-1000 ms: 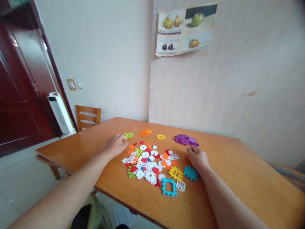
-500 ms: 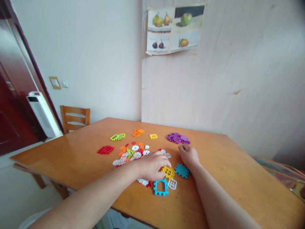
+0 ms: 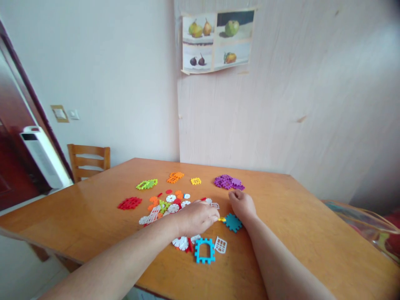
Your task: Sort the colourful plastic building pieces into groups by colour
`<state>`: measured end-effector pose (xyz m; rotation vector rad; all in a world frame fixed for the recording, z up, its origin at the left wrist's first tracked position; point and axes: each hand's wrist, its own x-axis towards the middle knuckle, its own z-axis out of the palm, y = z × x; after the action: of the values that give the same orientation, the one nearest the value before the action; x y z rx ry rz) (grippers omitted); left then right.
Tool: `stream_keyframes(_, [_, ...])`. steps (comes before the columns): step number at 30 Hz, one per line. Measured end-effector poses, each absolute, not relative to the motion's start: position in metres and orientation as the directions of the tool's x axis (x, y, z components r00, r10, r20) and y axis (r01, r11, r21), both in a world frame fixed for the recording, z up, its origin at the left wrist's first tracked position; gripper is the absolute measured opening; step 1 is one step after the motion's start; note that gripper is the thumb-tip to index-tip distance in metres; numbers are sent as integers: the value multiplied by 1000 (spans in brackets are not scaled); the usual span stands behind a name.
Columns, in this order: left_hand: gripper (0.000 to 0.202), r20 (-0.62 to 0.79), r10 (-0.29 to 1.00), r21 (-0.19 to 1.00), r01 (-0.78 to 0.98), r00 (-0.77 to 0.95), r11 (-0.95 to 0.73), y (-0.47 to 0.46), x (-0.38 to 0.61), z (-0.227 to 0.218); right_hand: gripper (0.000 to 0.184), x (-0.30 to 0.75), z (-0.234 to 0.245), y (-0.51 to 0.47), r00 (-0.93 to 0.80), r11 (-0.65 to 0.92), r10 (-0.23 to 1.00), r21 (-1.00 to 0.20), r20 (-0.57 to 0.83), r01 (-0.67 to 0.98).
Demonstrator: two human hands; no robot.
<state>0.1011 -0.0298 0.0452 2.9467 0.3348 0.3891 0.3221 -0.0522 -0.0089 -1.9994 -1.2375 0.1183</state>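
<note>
My left hand (image 3: 196, 217) lies over the right side of a mixed pile of plastic building pieces (image 3: 168, 206) and its fingers are pinched on a yellow square piece (image 3: 221, 219), of which only an edge shows. My right hand (image 3: 242, 206) rests curled on the wooden table (image 3: 300, 233), just behind a teal square piece (image 3: 233, 222); its fingers are tucked under and I see nothing in them. A blue frame piece (image 3: 204, 251) and a white grid piece (image 3: 220, 245) lie in front of my left hand.
Sorted groups lie further back: red pieces (image 3: 129, 203), green pieces (image 3: 146, 184), orange pieces (image 3: 175, 177), a yellow piece (image 3: 196, 181) and purple pieces (image 3: 228, 182). A wooden chair (image 3: 88, 161) and a white heater (image 3: 40, 156) stand at the left. A wall is behind.
My left hand left the far-left pieces, crossed the pile and closed on the yellow square piece, lifting it off the table. A red group now shows at the left. My right hand stayed put.
</note>
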Motion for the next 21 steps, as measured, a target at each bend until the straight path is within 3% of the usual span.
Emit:
stream_keyframes(3, [32,296,337,239,272,894,-932,-24,104,47,33,323,-10,-51,530,-241,793,-644,301,726])
stream_keyframes(8, [34,426,573,486,357,700,-797,12,108,43,34,322,-10,-51,544,-256,787,-649,290,716])
stream_keyframes(10, [32,383,731,613,436,566,-659,35,109,39,33,322,-10,-51,538,-245,792,-656,290,714])
stream_keyframes(14, [24,130,938,858,437,322,-269,79,108,26,31,322,-8,-51,537,-245,793,-654,289,715])
stream_keyframes(17, [19,146,954,845,468,262,-258,99,104,19,31,321,-7,-51,545,-253,790,-660,281,708])
stream_keyframes(21, [19,288,909,655,630,301,-416,111,99,14,31,320,-7,-51,550,-252,786,-665,283,703])
